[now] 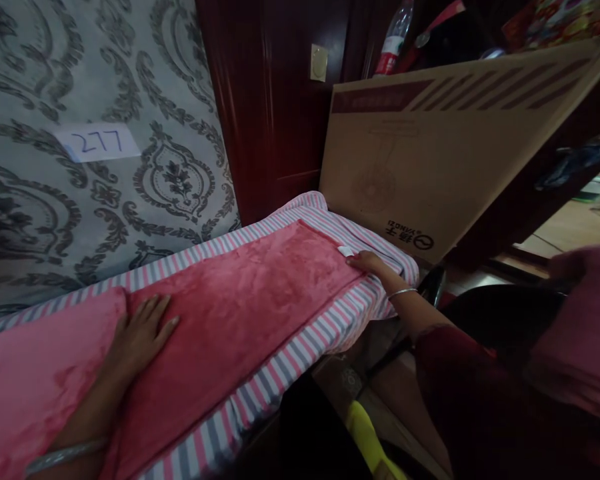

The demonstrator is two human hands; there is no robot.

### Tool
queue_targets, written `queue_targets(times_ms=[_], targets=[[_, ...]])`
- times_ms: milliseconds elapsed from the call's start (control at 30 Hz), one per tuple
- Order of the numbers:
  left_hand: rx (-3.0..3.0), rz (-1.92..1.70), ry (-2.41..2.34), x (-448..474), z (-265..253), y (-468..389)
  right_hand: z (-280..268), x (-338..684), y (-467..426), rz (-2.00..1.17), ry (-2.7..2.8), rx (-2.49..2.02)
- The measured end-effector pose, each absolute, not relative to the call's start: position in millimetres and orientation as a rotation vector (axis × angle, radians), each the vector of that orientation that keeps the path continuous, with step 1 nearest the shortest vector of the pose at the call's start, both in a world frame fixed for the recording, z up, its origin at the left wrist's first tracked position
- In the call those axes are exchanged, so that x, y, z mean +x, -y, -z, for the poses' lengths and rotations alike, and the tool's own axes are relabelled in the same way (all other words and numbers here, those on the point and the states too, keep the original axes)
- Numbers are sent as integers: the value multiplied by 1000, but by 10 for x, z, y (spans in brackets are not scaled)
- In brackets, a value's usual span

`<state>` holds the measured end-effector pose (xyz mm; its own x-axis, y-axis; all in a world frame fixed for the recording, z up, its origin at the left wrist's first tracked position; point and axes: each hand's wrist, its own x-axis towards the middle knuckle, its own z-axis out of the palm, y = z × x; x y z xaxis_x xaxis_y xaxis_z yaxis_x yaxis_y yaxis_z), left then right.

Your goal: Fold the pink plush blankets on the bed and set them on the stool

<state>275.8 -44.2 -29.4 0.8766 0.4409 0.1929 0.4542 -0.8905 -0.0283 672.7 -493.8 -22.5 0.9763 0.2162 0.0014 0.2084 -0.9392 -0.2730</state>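
Note:
A pink plush cloth [250, 287] lies spread lengthwise over a striped bed sheet [330, 327]. My left hand [143, 333] rests palm down on its left part, fingers spread. At the far right end, my right hand [366, 262] has its fingers closed on the cloth's edge, beside a small white tag [346, 251]. A lighter pink section of plush fabric [40, 360] lies under and left of my left forearm; whether it is a fold of the same cloth, I cannot tell.
A large cardboard box [405, 153] stands beyond the sheet's right end, with a plastic bottle [393, 43] behind it. Patterned wallpaper [180, 167] borders the far side. Folded pink fabric [580, 333] sits at right. A yellow object [365, 433] is below.

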Motion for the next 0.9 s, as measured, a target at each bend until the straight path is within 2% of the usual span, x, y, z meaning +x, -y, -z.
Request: queue_targets(times_ms=[267, 433, 600, 900], targets=[[-2967, 91, 777, 2786, 302, 466, 266, 6676, 5112, -106, 244, -2794], [-2976, 134, 771, 2777, 342, 446, 170, 6793, 5057, -201, 257, -2720], [-2989, 270, 698, 2742, 381, 413, 112, 6963, 4804, -194, 303, -2588], [-2989, 271, 740, 2675, 399, 505, 105, 7489, 4147, -215, 402, -2396]])
